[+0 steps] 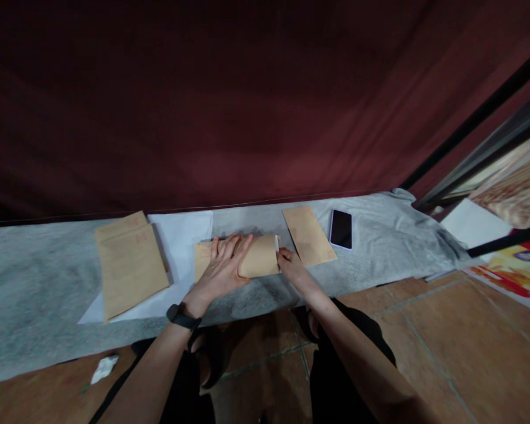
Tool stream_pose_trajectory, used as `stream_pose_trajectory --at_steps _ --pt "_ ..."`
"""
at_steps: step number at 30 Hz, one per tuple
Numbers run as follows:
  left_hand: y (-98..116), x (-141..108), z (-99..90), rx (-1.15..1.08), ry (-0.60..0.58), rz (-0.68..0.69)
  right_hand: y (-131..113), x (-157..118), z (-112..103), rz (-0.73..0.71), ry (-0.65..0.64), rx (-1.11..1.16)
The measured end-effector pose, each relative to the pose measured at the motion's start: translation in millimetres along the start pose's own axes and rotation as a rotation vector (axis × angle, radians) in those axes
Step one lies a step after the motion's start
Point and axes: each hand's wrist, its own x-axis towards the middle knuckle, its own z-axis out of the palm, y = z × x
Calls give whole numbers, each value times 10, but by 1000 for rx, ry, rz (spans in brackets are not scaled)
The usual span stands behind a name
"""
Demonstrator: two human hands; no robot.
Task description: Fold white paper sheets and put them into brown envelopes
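Observation:
A brown paper envelope (259, 259) lies lengthwise on the grey cloth in front of me. Across its left part my left hand (224, 264) rests flat with fingers spread, pressing on it. The white edge of a sheet of paper (277, 242) sticks out of the envelope's right end. My right hand (291, 266) has its fingers closed in a pinch on that paper at the opening; the fingertips are partly hidden. Just right of it lies another brown envelope (310, 235). To the left, a stack of brown envelopes (132, 265) partly covers white sheets of paper (181, 235).
A phone (341, 228) with a light purple case lies on the grey cloth (380, 235). A dark red curtain (247, 118) hangs behind. Black metal bars (477, 123) and printed packaging (516, 265) stand at right. A crumpled white tissue (105, 368) is on the tiled floor (459, 341).

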Motion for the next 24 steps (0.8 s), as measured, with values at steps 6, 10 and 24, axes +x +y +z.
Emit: stream_pose_trajectory --at_steps 6,10,24 --pt "19 9 -4 -4 4 32 9 14 15 -8 5 -39" --pt "17 17 -1 -7 3 25 38 20 19 -31 27 -66" --pt "10 19 -58 2 7 65 -52 -29 -54 66 -19 221"
